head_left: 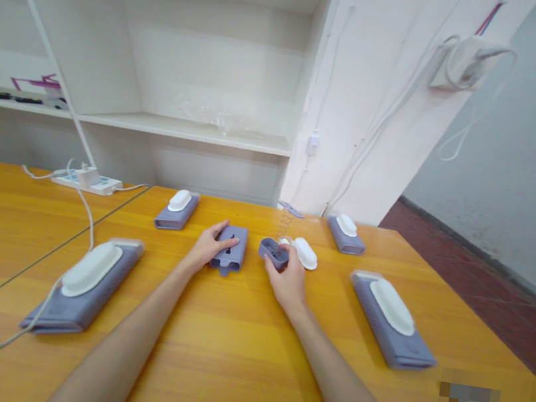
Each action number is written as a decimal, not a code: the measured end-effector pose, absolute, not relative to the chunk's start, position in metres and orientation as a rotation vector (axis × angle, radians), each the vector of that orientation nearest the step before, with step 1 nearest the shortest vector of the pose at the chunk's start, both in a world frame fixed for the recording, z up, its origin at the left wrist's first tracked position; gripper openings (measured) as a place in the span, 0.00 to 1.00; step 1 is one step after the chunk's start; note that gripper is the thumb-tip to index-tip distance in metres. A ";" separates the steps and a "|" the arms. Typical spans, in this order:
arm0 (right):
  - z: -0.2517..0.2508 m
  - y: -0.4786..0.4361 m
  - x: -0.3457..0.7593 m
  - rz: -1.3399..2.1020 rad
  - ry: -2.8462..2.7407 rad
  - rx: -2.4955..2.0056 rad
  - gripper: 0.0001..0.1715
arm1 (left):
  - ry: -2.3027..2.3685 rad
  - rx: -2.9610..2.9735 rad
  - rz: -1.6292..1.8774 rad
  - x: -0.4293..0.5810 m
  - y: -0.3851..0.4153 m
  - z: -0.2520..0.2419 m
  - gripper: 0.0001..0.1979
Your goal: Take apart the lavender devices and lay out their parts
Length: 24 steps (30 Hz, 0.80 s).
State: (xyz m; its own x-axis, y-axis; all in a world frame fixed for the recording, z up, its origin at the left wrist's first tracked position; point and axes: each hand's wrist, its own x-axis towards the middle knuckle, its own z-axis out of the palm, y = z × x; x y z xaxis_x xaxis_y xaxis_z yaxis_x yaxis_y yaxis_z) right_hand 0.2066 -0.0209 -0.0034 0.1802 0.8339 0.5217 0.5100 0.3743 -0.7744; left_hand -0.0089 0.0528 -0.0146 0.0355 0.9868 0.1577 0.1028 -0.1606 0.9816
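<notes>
My left hand [209, 246] grips a purple-grey plastic box [238, 240] by its left side, thumb lying across the top near a dark slot. A small tab sticks out at the box's near end. In my right hand [290, 278] is a small oval purple-grey cup [268, 249], held by its right side between thumb and fingers. A thin coil spring [285, 225] rises above this cup, with a flat purple oval plate [291, 210] at its top. Just behind my right hand lies a white oval piece [306, 254].
Purple-grey boxes with white oval pieces on top stand at the front left [85, 281], back left [177, 211], back right [346, 234] and front right [394, 320]. A white cable [88, 208] runs from a power strip [87, 181] across the front-left box. White shelves [198, 130] stand behind.
</notes>
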 end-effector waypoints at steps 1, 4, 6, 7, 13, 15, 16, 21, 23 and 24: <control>-0.003 -0.020 0.206 0.349 -1.478 -1.274 0.17 | 1.181 1.419 1.256 -0.009 0.053 -0.016 0.38; -0.004 -0.019 0.205 0.342 -1.501 -1.258 0.17 | 1.191 1.429 1.254 -0.009 0.055 -0.017 0.38; -0.005 -0.018 0.204 0.342 -1.528 -1.254 0.17 | 1.210 1.431 1.258 -0.008 0.054 -0.016 0.38; -0.005 -0.018 0.204 0.346 -1.543 -1.253 0.17 | 1.221 1.432 1.261 -0.008 0.054 -0.016 0.38; -0.006 -0.017 0.202 0.350 -1.590 -1.235 0.17 | 1.240 1.446 1.256 -0.007 0.050 -0.010 0.36; -0.006 -0.017 0.202 0.348 -1.595 -1.228 0.16 | 1.242 1.436 1.263 -0.006 0.049 -0.009 0.36; -0.005 -0.018 0.202 0.347 -1.597 -1.228 0.16 | 1.243 1.431 1.266 -0.006 0.049 -0.009 0.36; -0.006 -0.018 0.202 0.336 -1.596 -1.240 0.16 | 1.234 1.438 1.257 -0.006 0.050 -0.009 0.35; -0.006 -0.019 0.202 0.337 -1.587 -1.243 0.17 | 1.223 1.427 1.257 -0.007 0.051 -0.012 0.35; -0.007 -0.019 0.202 0.341 -1.581 -1.247 0.17 | 1.216 1.418 1.258 -0.007 0.052 -0.013 0.35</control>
